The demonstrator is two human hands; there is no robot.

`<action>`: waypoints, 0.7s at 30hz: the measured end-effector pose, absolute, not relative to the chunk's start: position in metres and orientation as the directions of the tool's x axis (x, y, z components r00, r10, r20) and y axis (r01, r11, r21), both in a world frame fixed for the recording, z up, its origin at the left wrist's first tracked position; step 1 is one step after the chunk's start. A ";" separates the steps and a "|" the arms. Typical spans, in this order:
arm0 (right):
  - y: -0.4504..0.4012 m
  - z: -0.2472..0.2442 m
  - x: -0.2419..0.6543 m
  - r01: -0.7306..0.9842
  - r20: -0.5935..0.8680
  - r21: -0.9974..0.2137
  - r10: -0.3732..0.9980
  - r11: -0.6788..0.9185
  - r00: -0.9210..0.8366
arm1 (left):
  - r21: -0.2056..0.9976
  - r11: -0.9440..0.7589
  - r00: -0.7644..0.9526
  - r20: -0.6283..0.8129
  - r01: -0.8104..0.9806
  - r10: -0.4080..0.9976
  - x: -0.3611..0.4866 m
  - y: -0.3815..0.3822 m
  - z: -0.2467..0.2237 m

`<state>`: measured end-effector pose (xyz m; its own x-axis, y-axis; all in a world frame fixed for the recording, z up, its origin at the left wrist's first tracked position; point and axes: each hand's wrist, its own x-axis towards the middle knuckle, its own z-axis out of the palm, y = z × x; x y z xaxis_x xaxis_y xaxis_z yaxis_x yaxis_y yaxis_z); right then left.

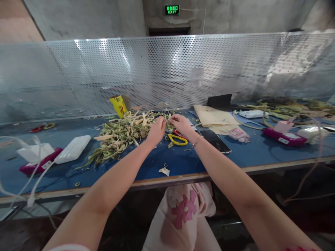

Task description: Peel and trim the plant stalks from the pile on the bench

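My left hand (157, 128) and my right hand (181, 123) meet over the right end of a heap of dried plant pieces (117, 136). Both are closed in a pinch, fingertips nearly touching. A small pale bit of dried plant (169, 116) shows between them; its lower part is hidden by fingers. Just below my right hand lie scissors with yellow-rimmed handles (178, 140), their blades mostly covered. A dark phone (214, 141) rests flat beside my right wrist. One pale scrap (164, 170) lies near the table's front edge.
A yellow box (118, 106) leans behind the heap. White chargers and cables lie around magenta power strips (284, 137) on both sides. Brown paper (216, 116), a pink case (238, 135) and more stalks (274, 106) lie right. A perforated metal screen (167, 73) closes the back.
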<state>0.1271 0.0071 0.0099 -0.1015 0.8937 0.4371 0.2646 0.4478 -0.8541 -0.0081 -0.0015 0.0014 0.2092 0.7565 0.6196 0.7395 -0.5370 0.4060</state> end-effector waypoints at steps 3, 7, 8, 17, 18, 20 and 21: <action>0.008 0.007 0.124 0.433 0.571 -0.717 0.817 0.546 -0.084 | 0.427 -0.543 0.202 0.621 0.723 0.758 -0.007 -0.002 0.001; 0.009 0.003 0.122 0.496 0.649 -0.626 0.755 0.601 -0.096 | 0.481 -0.542 0.164 0.625 0.689 0.764 -0.006 -0.002 0.002; 0.009 0.001 0.122 0.504 0.655 -0.618 0.750 0.603 -0.093 | 0.493 -0.545 0.155 0.629 0.678 0.762 -0.006 -0.002 0.001; 0.006 -0.003 0.118 0.422 0.730 -0.610 0.683 0.671 -0.032 | 0.505 -0.618 0.152 0.687 0.602 0.711 -0.004 -0.006 0.002; 0.005 -0.003 0.118 0.414 0.737 -0.607 0.675 0.679 -0.027 | 0.514 -0.624 0.141 0.694 0.589 0.706 -0.003 -0.006 0.002; 0.005 -0.003 0.117 0.413 0.749 -0.593 0.661 0.691 -0.029 | 0.546 -0.624 0.104 0.701 0.559 0.706 -0.002 -0.007 0.003; 0.006 -0.004 0.117 0.421 0.753 -0.586 0.657 0.693 -0.034 | 0.569 -0.618 0.083 0.696 0.543 0.714 -0.001 -0.007 0.003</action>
